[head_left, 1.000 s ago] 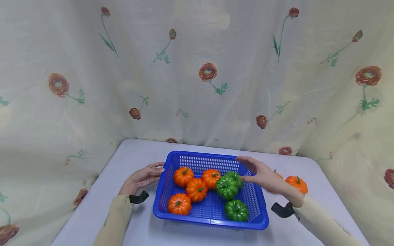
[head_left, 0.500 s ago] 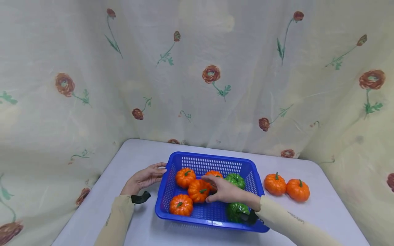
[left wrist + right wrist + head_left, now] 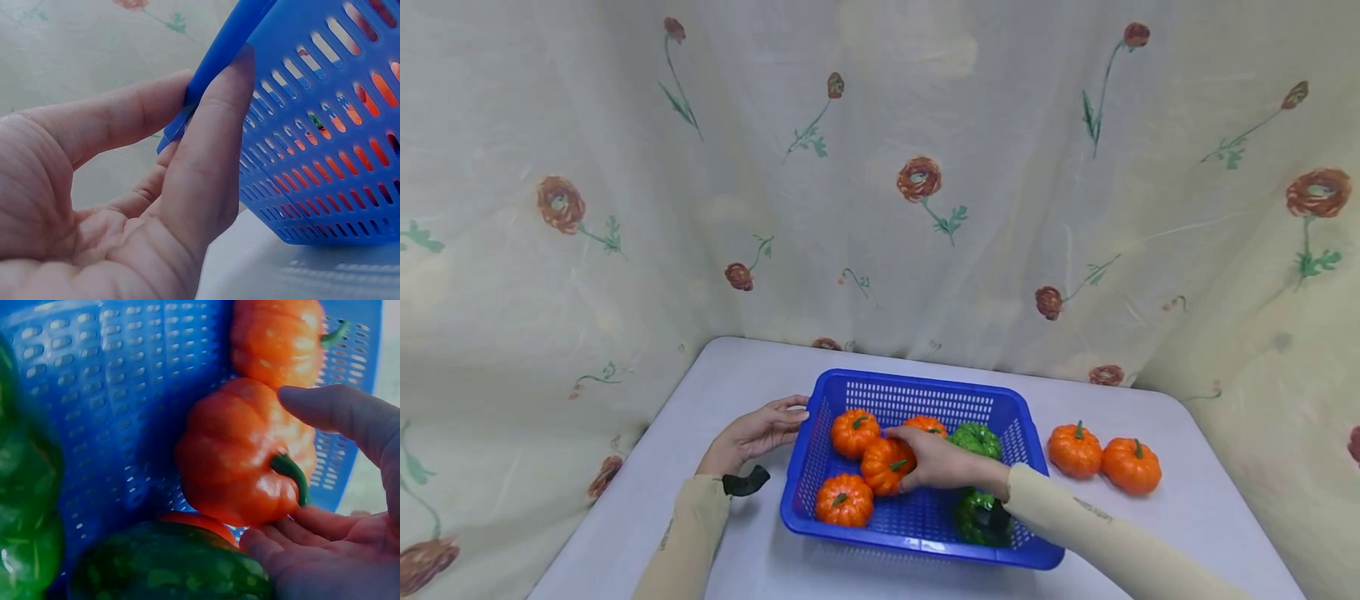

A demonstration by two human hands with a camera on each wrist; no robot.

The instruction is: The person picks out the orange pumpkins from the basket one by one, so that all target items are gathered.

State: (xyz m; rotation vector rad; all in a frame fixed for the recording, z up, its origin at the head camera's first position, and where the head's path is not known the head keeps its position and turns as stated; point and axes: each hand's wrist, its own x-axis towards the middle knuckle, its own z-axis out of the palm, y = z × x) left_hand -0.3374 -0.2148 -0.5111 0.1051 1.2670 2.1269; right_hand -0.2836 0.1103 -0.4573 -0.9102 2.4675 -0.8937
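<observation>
A blue plastic basket (image 3: pixel 917 377) with slotted walls sits mid-table. My left hand (image 3: pixel 766 430) pinches its left rim between thumb and fingers, as the left wrist view shows. Inside the basket, my right hand (image 3: pixel 942 461) grips an orange pumpkin (image 3: pixel 880 468) with a green stem, thumb on one side and fingers on the other. Other orange pumpkins lie around it: one behind (image 3: pixel 853 433), one nearer (image 3: pixel 844 500) and one partly covered by the hand (image 3: pixel 927 424). Green pumpkins (image 3: pixel 976 439) fill the right side, partly hidden beneath the right hand and wrist.
Two more orange pumpkins stand side by side on the white table (image 3: pixel 745 358), right of the basket: one closer to it (image 3: pixel 1075 451), the other farther right (image 3: pixel 1131 466). A flower-printed curtain (image 3: pixel 880 275) hangs behind and beside the table.
From above the basket's right side, my right hand has moved left and down into it, and its fingers have come round an orange pumpkin. The left hand stays at the rim.
</observation>
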